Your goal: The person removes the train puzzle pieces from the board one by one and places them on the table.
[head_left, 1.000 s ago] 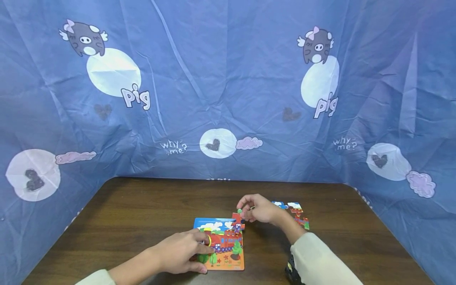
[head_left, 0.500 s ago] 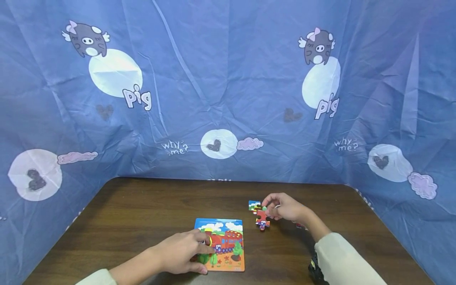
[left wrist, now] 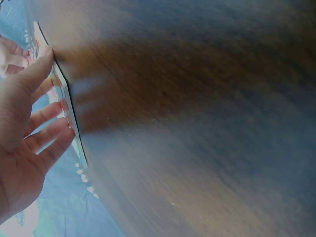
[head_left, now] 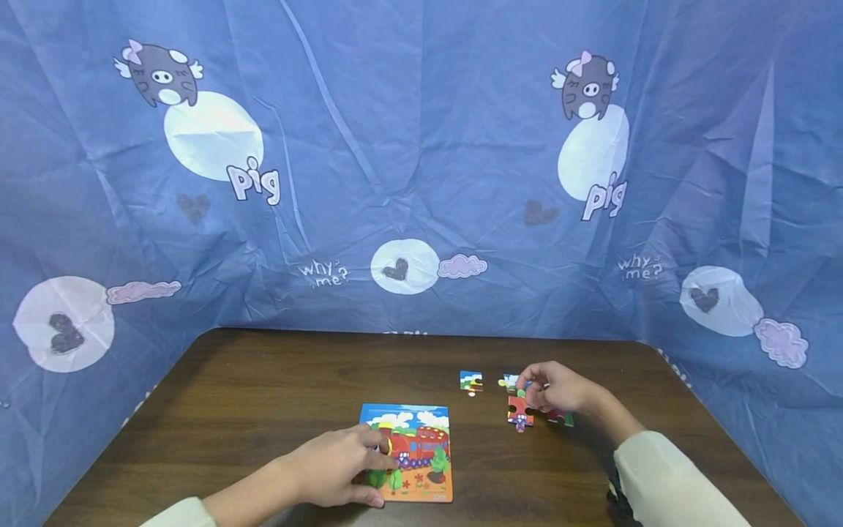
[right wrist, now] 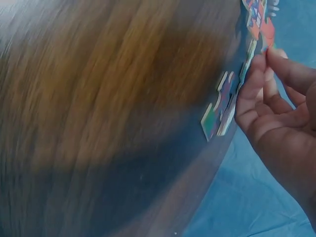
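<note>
My right hand (head_left: 560,388) pinches a red jigsaw piece (head_left: 520,411) between thumb and fingertips, above the right part of the table. In the right wrist view the same red piece (right wrist: 266,32) stands out past the fingertips, close to other pieces. A train puzzle board (head_left: 415,492) lies flat in the middle near the front. On its left side rests my left hand (head_left: 332,465), fingers extended over the picture, thumb at the near edge. The left wrist view shows the left fingers (left wrist: 52,136) touching the board's edge. The hand hides the board's left part.
One loose jigsaw piece (head_left: 470,380) lies behind and right of the board. Another loose piece (head_left: 508,382) is beside the right hand, and a red-green piece (head_left: 561,417) sits partly beneath it. A blue printed curtain (head_left: 408,315) rises behind the brown table (head_left: 296,373).
The right hand has carried the red piece from the board's upper right corner rightward toward the loose pieces. A loose piece behind the board has come into view. The left hand stays put.
</note>
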### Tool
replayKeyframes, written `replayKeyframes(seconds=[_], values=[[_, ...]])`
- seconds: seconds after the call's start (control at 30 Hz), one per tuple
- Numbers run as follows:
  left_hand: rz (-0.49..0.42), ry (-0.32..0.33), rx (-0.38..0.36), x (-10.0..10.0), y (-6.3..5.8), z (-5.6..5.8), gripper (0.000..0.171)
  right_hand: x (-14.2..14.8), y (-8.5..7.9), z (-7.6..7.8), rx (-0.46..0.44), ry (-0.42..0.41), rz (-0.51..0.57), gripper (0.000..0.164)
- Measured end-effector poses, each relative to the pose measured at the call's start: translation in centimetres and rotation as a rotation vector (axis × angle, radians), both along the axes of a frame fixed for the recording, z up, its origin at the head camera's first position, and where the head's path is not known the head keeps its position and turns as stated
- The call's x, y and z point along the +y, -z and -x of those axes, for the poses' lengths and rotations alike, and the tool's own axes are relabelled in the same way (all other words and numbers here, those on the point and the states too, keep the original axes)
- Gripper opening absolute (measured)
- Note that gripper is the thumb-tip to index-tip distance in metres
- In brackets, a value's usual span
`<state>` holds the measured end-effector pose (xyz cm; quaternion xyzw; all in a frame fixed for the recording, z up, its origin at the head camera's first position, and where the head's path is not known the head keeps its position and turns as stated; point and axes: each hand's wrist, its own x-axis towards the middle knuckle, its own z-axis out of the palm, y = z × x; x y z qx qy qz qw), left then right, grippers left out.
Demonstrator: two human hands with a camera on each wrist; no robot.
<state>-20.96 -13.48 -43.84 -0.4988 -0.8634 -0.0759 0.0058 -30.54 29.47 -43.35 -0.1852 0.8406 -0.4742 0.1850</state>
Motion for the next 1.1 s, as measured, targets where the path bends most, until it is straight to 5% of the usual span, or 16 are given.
replayKeyframes(seconds=[0.4,1.1], values=[[0.012,-0.003,-0.01,0.1,0.1,0.0,0.049,0.3,0.7,-0.4,0.269,-0.043,-0.182,0.028],[0.014,-0.028,-0.065,0.2,-0.1,0.0,0.049,-1.1,0.7,-0.8,0.421,0.012,-0.3,0.021]])
